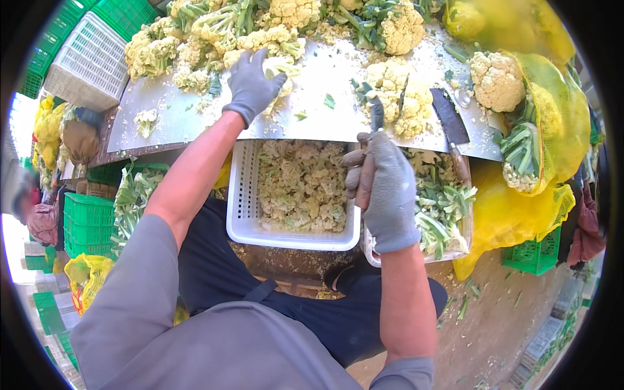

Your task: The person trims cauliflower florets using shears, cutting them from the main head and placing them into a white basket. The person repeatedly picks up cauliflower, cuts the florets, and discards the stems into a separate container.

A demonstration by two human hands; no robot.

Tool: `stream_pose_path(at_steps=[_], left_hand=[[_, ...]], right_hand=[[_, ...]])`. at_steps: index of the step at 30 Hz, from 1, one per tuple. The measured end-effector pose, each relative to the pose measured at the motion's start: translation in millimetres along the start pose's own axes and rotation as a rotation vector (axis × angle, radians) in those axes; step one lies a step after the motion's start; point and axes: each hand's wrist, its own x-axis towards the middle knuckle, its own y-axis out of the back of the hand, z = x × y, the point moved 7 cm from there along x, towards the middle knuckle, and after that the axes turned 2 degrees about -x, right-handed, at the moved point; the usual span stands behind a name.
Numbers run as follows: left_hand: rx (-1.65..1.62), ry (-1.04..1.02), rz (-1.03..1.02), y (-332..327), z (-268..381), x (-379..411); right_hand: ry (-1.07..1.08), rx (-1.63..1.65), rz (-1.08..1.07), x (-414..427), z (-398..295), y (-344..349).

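Observation:
My left hand [253,87], in a grey glove, has its fingers spread over cauliflower pieces [282,68] at the near edge of the heap. In my gloved right hand [385,190] is a small knife [377,114], its wooden handle in my fist and its dark blade pointing away from me. Just beyond the blade lies a cauliflower head [409,95] on the metal tabletop [317,112]. A cleaver [448,117] rests right of that head, its handle over the table edge. Below the edge, between my hands, stands a white plastic crate [292,239] with cut florets [302,190] inside.
A heap of cauliflower [219,29] covers the far side. A second crate [438,258] holds leaves and stalks at the right. Yellow mesh bags [560,112] with cauliflower crowd the right edge. A white crate [92,63] stands far left; green crates [90,224] are lower left.

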Motion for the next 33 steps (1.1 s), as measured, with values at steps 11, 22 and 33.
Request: stream_pose_path(at_steps=[11,22,33], left_hand=[[-0.211,-0.124,-0.644,-8.6,-10.5,-7.3],[-0.118,-0.195,-0.588,14.2,2.4,-25.9],[-0.026,-0.244,-0.517,3.7,9.6,-15.2]], right_hand=[[-0.09,-0.274,-0.059,18.1,31.8,-24.1],[-0.089,-0.214,-0.057,22.0,61.7,-60.9],[-0.137,-0.27,-0.033,49.3,85.1,-87.1]])
